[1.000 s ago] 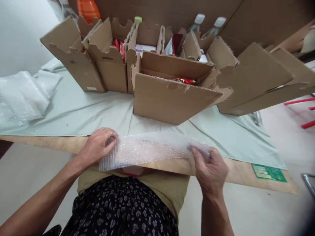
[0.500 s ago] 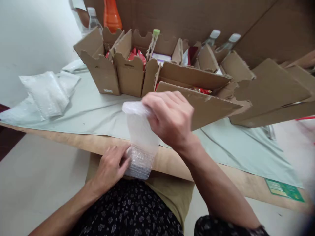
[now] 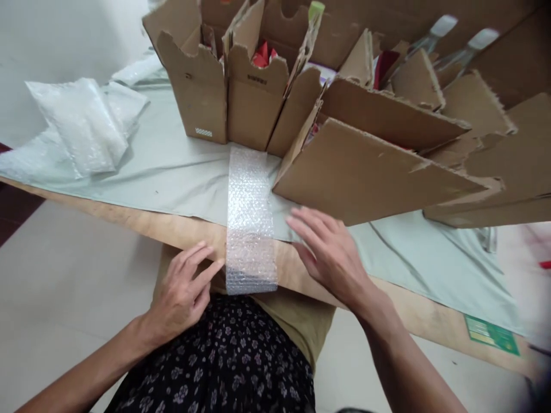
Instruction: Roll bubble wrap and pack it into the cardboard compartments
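Observation:
A narrow strip of bubble wrap (image 3: 250, 212) lies flat across the cloth and the wooden table edge, its near end bent over the edge above my lap. My left hand (image 3: 183, 287) is just left of that near end, fingers spread, with the fingertips at the wood and close to the strip. To the right of the strip, my right hand (image 3: 327, 252) hovers over the table edge with its fingers stretched out and nothing in them. The strip's far end reaches the base of the cardboard boxes.
Several open cardboard boxes (image 3: 253, 103) with red packets inside stand along the back. One wide box (image 3: 370, 172) juts forward on the right. Folded bubble wrap bags (image 3: 81, 126) lie at the left on a pale green cloth (image 3: 181, 178). Clear bottles (image 3: 469, 49) stand behind.
My right hand has let go of the bubble wrap and moved right and down. The lifted strip now lies flat. My left hand has come off its near end, and the view has shifted.

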Tool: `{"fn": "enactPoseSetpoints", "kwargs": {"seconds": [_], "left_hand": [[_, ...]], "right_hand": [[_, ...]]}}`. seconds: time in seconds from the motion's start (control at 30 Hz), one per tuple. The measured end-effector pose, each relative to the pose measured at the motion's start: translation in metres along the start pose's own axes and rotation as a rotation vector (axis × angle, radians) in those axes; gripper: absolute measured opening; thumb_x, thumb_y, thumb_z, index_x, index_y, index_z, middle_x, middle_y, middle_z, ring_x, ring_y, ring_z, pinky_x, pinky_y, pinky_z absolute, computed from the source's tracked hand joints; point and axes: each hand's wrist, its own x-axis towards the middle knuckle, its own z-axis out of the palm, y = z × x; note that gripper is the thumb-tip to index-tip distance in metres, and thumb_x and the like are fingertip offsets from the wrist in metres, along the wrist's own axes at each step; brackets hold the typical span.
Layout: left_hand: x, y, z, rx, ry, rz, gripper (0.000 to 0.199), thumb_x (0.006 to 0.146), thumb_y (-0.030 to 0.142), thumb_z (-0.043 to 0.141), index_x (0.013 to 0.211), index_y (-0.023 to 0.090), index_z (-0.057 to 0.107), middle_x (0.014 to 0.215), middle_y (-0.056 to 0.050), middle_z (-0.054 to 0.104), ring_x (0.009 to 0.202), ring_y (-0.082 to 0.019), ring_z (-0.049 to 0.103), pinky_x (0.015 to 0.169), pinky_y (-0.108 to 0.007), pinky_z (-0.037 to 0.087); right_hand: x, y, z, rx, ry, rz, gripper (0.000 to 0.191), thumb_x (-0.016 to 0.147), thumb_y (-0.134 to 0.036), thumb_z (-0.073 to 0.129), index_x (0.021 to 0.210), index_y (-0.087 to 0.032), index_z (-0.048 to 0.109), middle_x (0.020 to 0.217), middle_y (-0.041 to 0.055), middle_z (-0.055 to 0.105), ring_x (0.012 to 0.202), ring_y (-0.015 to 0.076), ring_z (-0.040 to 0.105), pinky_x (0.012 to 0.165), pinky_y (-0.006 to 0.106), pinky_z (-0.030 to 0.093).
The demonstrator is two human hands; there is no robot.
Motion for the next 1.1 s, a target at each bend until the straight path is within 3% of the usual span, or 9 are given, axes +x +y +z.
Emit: {"fn": "enactPoseSetpoints", "kwargs": {"seconds": [0.1, 0.23, 0.33, 0.43, 0.57, 0.7, 0.8, 0.9, 1.1], "left_hand": [[-0.011, -0.003, 0.005, 0.122, -0.104, 0.063, 0.068, 0.089, 0.001, 0.065, 0.152, 0.021, 0.049, 0.163, -0.022, 0.042, 0.158, -0.042, 0.032, 0.122, -0.067, 0.038], [0.000, 0.001, 0.019, 0.151, -0.097, 0.163, 0.066, 0.090, 0.004, 0.066, 0.150, 0.026, 0.052, 0.168, -0.017, 0.040, 0.160, -0.037, 0.032, 0.126, -0.064, 0.036], [0.017, 0.005, 0.019, 0.101, -0.064, 0.237, 0.052, 0.091, 0.005, 0.065, 0.139, 0.025, 0.063, 0.160, -0.016, 0.052, 0.156, -0.035, 0.041, 0.123, -0.062, 0.040], [0.031, 0.011, 0.012, -0.069, 0.022, 0.212, 0.033, 0.094, 0.008, 0.064, 0.122, 0.023, 0.072, 0.136, -0.013, 0.071, 0.141, -0.032, 0.058, 0.115, -0.056, 0.050], [0.044, 0.018, 0.011, -0.369, 0.062, -0.123, 0.019, 0.098, 0.018, 0.061, 0.111, 0.020, 0.075, 0.102, -0.006, 0.080, 0.099, -0.022, 0.075, 0.088, -0.037, 0.062], [0.059, 0.020, 0.023, -0.323, 0.140, -0.449, 0.025, 0.098, 0.029, 0.062, 0.118, 0.017, 0.073, 0.097, -0.005, 0.079, 0.085, -0.019, 0.074, 0.081, -0.033, 0.062], [0.068, 0.014, 0.031, -0.170, 0.171, -0.444, 0.045, 0.096, 0.031, 0.062, 0.138, 0.016, 0.063, 0.094, -0.004, 0.076, 0.085, -0.020, 0.072, 0.086, -0.034, 0.061], [0.072, 0.006, 0.033, -0.089, 0.129, -0.383, 0.051, 0.096, 0.029, 0.062, 0.145, 0.015, 0.057, 0.089, -0.003, 0.072, 0.082, -0.019, 0.068, 0.087, -0.035, 0.059], [0.075, -0.004, 0.037, 0.005, 0.115, -0.298, 0.060, 0.097, 0.029, 0.065, 0.154, 0.020, 0.048, 0.087, -0.001, 0.068, 0.082, -0.020, 0.066, 0.089, -0.038, 0.059]], "right_hand": [[-0.065, -0.017, -0.002, 0.036, -0.091, 0.048, 0.047, 0.099, -0.014, 0.056, 0.145, -0.022, 0.055, 0.147, 0.0158, 0.064, 0.140, 0.0338, 0.056, 0.102, 0.051, 0.052], [-0.091, -0.041, 0.015, 0.014, -0.098, 0.089, 0.053, 0.099, -0.016, 0.057, 0.152, -0.022, 0.050, 0.153, 0.0174, 0.059, 0.148, 0.0342, 0.050, 0.109, 0.053, 0.049], [-0.082, -0.047, 0.028, 0.032, -0.082, 0.080, 0.054, 0.099, -0.016, 0.058, 0.152, -0.019, 0.049, 0.154, 0.0202, 0.056, 0.147, 0.0358, 0.050, 0.109, 0.054, 0.050], [-0.072, -0.047, 0.032, 0.142, -0.058, 0.075, 0.056, 0.097, -0.018, 0.058, 0.152, -0.018, 0.047, 0.155, 0.0214, 0.054, 0.144, 0.0364, 0.052, 0.108, 0.055, 0.051], [-0.060, -0.044, 0.033, 0.393, 0.061, 0.175, 0.063, 0.098, -0.032, 0.064, 0.156, -0.021, 0.041, 0.153, 0.0187, 0.057, 0.141, 0.0329, 0.055, 0.110, 0.054, 0.051], [-0.036, -0.038, 0.040, 0.577, 0.118, 0.398, 0.054, 0.100, -0.028, 0.062, 0.151, -0.023, 0.047, 0.119, 0.0093, 0.075, 0.112, 0.0255, 0.071, 0.099, 0.046, 0.056], [-0.022, -0.037, 0.048, 0.519, 0.179, 0.490, 0.046, 0.099, -0.025, 0.058, 0.145, -0.022, 0.053, 0.107, 0.0071, 0.077, 0.100, 0.0248, 0.071, 0.092, 0.044, 0.056], [-0.021, -0.042, 0.048, 0.404, 0.222, 0.390, 0.036, 0.100, -0.025, 0.059, 0.135, -0.021, 0.061, 0.113, 0.0101, 0.075, 0.105, 0.0269, 0.069, 0.091, 0.045, 0.054], [-0.024, -0.049, 0.042, 0.266, 0.017, 0.126, 0.032, 0.098, -0.025, 0.062, 0.129, -0.018, 0.067, 0.149, 0.0160, 0.062, 0.139, 0.0345, 0.055, 0.105, 0.051, 0.049]]}}
